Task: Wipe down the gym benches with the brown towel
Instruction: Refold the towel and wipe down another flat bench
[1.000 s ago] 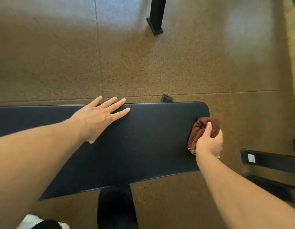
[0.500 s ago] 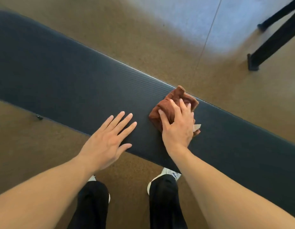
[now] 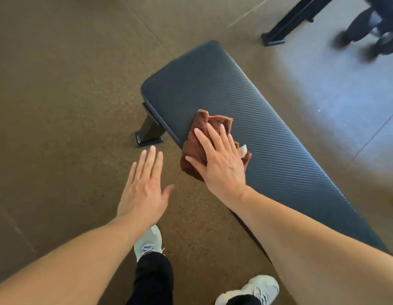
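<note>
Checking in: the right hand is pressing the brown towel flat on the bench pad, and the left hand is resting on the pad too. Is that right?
Not quite. The head view shows the left hand off the bench pad, open over the floor beside it. The rest holds: the right hand presses the brown towel on the pad.

The right hand covers the middle of the brown towel; only the cloth's edges show round it. The tabletop passes behind the right forearm, its near end concealed. Dark equipment at the top right corner is blurred and cut by the frame edge; its kind cannot be determined. The near shoe is partly cropped at the bottom edge.
</note>
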Action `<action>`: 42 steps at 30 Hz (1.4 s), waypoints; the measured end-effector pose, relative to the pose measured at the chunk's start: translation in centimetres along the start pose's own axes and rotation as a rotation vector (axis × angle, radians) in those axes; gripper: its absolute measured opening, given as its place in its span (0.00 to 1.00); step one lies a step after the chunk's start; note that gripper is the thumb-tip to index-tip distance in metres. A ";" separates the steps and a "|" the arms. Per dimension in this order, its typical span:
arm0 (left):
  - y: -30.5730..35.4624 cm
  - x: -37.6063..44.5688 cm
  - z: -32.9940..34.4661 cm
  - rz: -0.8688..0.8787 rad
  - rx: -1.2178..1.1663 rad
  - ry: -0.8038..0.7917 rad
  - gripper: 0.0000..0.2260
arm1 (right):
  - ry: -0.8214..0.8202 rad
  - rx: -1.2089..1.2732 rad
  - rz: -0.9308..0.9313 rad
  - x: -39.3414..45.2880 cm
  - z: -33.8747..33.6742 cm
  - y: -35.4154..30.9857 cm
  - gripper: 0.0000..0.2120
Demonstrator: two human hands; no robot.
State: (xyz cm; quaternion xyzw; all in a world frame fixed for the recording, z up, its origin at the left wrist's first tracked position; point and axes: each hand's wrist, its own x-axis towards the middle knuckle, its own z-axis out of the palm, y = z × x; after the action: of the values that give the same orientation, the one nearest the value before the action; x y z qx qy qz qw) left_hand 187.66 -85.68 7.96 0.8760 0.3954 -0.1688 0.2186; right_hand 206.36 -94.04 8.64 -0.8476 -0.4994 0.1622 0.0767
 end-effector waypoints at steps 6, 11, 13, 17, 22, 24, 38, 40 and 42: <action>-4.2 3.4 -2.8 -0.041 -0.135 0.084 0.39 | 0.008 -0.043 -0.145 13.7 0.3 -7.2 0.35; -6.9 4.9 -4.3 -0.110 -0.173 0.105 0.40 | 0.027 -0.095 -0.073 14.9 0.9 -10.0 0.40; -7.1 4.1 -4.7 -0.112 -0.188 0.086 0.41 | 0.013 -0.077 -0.071 11.4 1.0 -9.3 0.41; -6.7 2.6 -5.8 -0.056 -0.172 0.049 0.42 | -0.046 -0.114 -0.093 6.6 1.0 -7.6 0.44; -6.4 3.3 -6.3 -0.117 -0.197 0.013 0.43 | -0.089 -0.106 -0.127 7.7 1.3 -7.5 0.46; -6.4 4.0 -6.6 -0.142 -0.218 0.016 0.44 | -0.110 -0.089 -0.190 9.2 0.9 -7.5 0.43; 0.6 15.3 -12.0 -0.191 -0.337 0.119 0.38 | -0.141 -0.079 -0.078 28.8 -6.5 -1.6 0.25; 2.5 17.5 -12.5 -0.120 -0.269 0.021 0.46 | -0.094 0.011 0.112 30.1 -8.2 2.9 0.25; 4.3 19.5 -12.8 -0.090 -0.148 -0.161 0.61 | -0.115 0.133 0.352 30.7 -9.3 6.9 0.27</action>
State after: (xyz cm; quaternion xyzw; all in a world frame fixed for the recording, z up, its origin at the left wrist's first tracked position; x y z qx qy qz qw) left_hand 204.77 -69.54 10.75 0.8224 0.4270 -0.2187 0.3058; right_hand 229.10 -70.41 9.27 -0.9044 -0.3350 0.2536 0.0742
